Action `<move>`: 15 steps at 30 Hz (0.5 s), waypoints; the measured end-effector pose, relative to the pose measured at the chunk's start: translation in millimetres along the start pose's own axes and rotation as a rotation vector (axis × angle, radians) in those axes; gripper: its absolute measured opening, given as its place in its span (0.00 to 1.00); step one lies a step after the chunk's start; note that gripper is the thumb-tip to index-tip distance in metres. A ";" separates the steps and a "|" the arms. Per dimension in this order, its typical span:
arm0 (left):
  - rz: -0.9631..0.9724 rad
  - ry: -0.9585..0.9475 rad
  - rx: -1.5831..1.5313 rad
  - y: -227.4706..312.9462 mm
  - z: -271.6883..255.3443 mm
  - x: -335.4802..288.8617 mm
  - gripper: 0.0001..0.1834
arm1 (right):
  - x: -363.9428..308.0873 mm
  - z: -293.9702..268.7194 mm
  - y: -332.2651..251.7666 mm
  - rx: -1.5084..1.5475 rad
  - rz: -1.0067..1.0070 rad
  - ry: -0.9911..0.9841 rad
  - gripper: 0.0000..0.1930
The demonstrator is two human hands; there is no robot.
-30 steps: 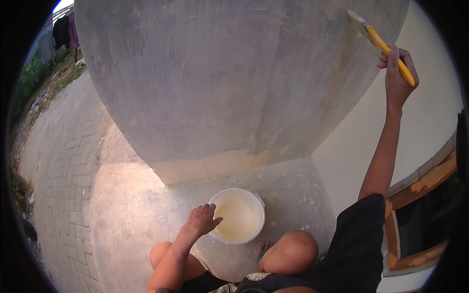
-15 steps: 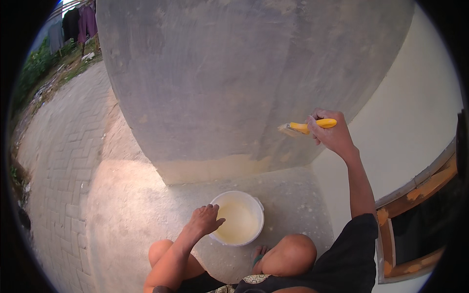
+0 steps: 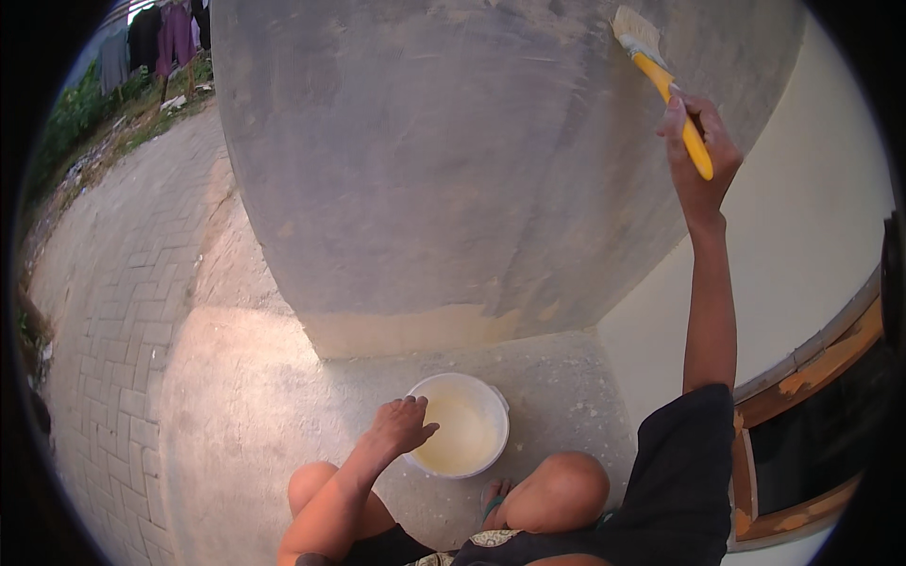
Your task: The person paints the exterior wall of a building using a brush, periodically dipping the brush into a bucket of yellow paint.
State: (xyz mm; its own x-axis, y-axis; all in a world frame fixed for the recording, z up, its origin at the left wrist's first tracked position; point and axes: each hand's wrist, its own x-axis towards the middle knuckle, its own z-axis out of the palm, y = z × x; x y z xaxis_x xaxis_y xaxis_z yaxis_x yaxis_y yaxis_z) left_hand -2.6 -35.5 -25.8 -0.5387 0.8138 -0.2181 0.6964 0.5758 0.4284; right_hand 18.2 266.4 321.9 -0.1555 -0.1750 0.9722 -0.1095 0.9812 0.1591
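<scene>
You are holding the paintbrush (image 3: 658, 75) in your right hand (image 3: 719, 156), fingers and thumb clamped around its yellow handle, with the end of the handle sticking out toward your wrist. The brush is tilting up and to the left, and its pale bristles (image 3: 635, 31) are sitting at the upper right of the grey wall (image 3: 406, 189); whether they are pressing on it, you cannot tell from this view. Your left hand (image 3: 400, 424) is resting at the left rim of the round white bucket (image 3: 501, 400), fingers spread over the edge; whether they are gripping it is unclear. The bucket is standing upright on the concrete floor (image 3: 245, 415), in front of your knees, and a creamy pale liquid (image 3: 461, 434) is lying inside. A pale strip (image 3: 406, 332) is running along the foot of the grey wall, a cream wall (image 3: 802, 179) is meeting it on your right, and a wooden window frame (image 3: 802, 380) is showing at the lower right. Clothes (image 3: 176, 38) are hanging at the far upper left.
</scene>
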 end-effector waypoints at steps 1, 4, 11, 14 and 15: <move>-0.004 0.000 -0.002 0.1 0.4 -1.4 0.25 | -28.2 3.9 0.0 -0.044 -0.165 -0.047 0.05; 0.027 0.022 0.003 5.6 -1.0 1.5 0.25 | -101.8 -14.0 -22.0 0.100 -0.088 -0.367 0.03; -0.005 -0.030 -0.001 4.7 0.1 0.2 0.25 | -53.6 14.5 -22.2 0.438 0.598 -0.780 0.13; -0.038 -0.092 -0.018 9.0 -6.4 0.5 0.26 | 15.5 7.6 -26.6 0.284 0.493 -0.493 0.13; -0.050 -0.095 -0.009 10.4 -7.3 0.7 0.27 | 31.3 2.2 -24.4 0.238 0.389 -0.342 0.12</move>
State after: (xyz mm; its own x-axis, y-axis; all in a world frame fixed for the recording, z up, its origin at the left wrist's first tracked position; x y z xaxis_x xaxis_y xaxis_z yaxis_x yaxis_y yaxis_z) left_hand 0.8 -29.5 -15.1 -0.5248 0.7882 -0.3213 0.6652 0.6153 0.4229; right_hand 13.8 236.8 348.1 -0.5334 0.1401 0.8342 -0.1930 0.9400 -0.2813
